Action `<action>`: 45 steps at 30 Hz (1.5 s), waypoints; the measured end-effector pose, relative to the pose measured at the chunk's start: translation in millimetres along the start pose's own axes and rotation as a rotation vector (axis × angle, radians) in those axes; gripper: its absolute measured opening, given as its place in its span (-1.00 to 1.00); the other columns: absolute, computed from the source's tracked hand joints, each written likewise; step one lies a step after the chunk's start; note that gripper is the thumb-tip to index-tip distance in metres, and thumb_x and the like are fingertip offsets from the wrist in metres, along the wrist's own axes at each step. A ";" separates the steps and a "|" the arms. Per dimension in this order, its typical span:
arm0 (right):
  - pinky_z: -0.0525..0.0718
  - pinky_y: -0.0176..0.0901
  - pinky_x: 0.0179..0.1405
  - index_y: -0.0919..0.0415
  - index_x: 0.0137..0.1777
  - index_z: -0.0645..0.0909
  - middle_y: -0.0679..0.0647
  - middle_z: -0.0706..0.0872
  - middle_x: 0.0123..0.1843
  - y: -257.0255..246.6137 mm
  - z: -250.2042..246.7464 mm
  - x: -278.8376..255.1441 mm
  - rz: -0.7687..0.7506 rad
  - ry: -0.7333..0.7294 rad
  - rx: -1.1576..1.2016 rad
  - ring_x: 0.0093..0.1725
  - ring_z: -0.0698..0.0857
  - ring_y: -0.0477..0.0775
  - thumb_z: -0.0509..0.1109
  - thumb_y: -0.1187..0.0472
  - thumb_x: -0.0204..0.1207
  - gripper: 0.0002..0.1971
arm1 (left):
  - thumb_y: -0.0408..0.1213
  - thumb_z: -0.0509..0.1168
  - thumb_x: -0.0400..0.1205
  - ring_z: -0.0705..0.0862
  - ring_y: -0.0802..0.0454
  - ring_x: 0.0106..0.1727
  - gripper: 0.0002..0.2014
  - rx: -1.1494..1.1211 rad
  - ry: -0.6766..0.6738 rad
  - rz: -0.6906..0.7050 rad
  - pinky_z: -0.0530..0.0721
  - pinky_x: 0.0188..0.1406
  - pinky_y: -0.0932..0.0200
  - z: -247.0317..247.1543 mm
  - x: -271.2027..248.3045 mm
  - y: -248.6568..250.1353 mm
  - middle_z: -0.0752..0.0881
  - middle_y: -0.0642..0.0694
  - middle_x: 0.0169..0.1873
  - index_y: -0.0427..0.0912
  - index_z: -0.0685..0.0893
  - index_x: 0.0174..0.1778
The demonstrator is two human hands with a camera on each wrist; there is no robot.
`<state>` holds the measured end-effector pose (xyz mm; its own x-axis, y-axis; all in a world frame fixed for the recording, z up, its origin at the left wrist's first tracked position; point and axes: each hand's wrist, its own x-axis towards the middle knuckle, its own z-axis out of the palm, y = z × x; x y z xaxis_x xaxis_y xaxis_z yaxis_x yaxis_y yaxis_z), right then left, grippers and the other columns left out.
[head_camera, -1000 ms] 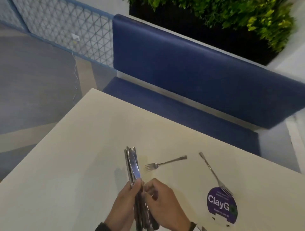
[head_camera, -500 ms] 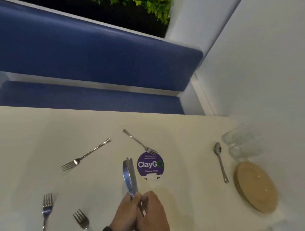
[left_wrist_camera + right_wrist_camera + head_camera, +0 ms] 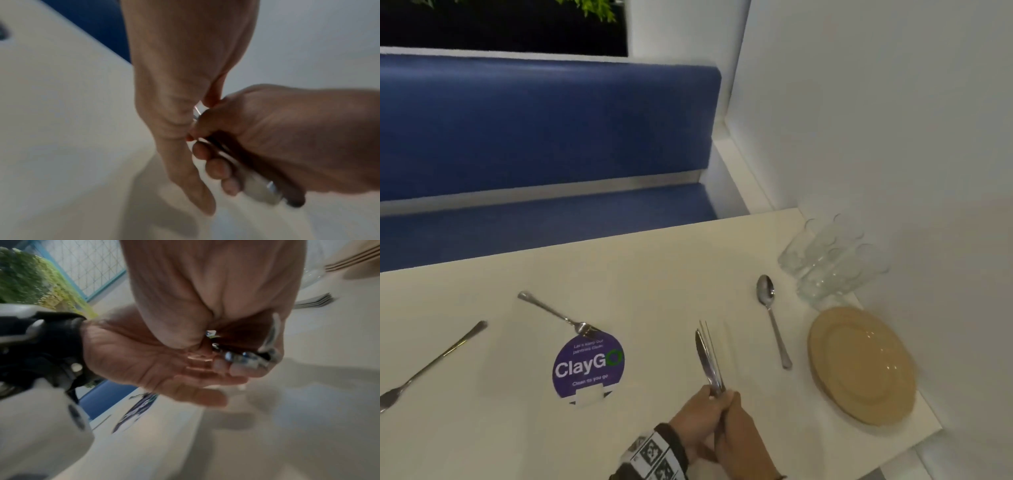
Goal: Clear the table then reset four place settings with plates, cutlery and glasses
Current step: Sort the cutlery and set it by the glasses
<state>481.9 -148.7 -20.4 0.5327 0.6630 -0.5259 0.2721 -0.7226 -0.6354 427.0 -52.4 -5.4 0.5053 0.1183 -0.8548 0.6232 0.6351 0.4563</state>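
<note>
A bundle of steel knives (image 3: pixel 709 359) points away from me over the white table (image 3: pixel 654 267). My right hand (image 3: pixel 739 435) has its fingers (image 3: pixel 218 168) curled round the handles. My left hand (image 3: pixel 695 414) holds the same bundle from the left, thumb against the metal and fingers lying fairly straight (image 3: pixel 195 391). To the right lie a spoon (image 3: pixel 772 318), a stack of tan plates (image 3: pixel 859 366) and a cluster of clear glasses (image 3: pixel 832 260). Two forks (image 3: pixel 558 313) (image 3: pixel 431 366) lie to the left.
A round purple ClayGo sticker (image 3: pixel 589 366) is on the tabletop under the nearer fork's tines. A blue bench (image 3: pixel 544 130) runs along the far side. A white wall (image 3: pixel 893 137) closes off the right edge behind the glasses and plates.
My view has swung to the right, and both hands have carried the knife bundle rightward, past the sticker toward the spoon and plates. The grip on the knives is unchanged.
</note>
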 end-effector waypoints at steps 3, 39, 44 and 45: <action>0.70 0.06 0.01 0.12 0.14 0.33 0.03 0.64 -0.01 8.3 -25.5 42.3 0.118 0.115 -0.105 0.01 0.72 0.19 0.19 0.19 0.64 -0.86 | 0.06 0.33 0.59 0.66 0.00 -0.18 -0.62 0.171 0.100 0.076 0.60 -0.38 0.17 5.5 18.0 31.1 0.74 -0.05 -0.11 -0.09 0.64 0.23; 0.61 -0.14 0.04 0.07 0.31 0.42 0.07 0.53 0.28 9.0 -103.3 116.9 -0.005 0.241 -0.422 0.26 0.57 0.09 0.20 0.05 0.69 -0.75 | -0.27 0.17 0.72 0.82 -0.22 -0.08 -0.65 0.276 0.476 0.242 0.87 -0.27 -0.20 50.2 75.8 85.9 0.69 -0.21 0.18 0.09 0.49 0.42; 0.64 -0.10 0.10 0.09 0.30 0.41 0.08 0.53 0.29 9.3 -104.9 116.1 0.013 0.230 -0.428 0.27 0.56 0.09 0.24 0.00 0.67 -0.71 | -0.26 0.16 0.74 0.80 -0.20 -0.02 -0.68 0.262 0.485 0.243 0.88 -0.21 -0.14 47.3 72.1 82.2 0.64 -0.22 0.27 0.04 0.48 0.41; 0.64 -0.09 0.11 0.09 0.30 0.42 0.08 0.53 0.29 10.0 -105.2 116.1 0.016 0.224 -0.430 0.27 0.56 0.10 0.24 0.00 0.67 -0.72 | -0.28 0.17 0.74 0.80 -0.20 0.00 -0.68 0.258 0.480 0.243 0.88 -0.21 -0.12 46.8 70.6 81.6 0.64 -0.23 0.29 0.03 0.48 0.41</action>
<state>630.8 -99.6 -28.3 0.6859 0.6269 -0.3695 0.5439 -0.7790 -0.3121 541.5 -27.9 -16.9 0.3625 0.6070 -0.7072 0.6789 0.3479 0.6466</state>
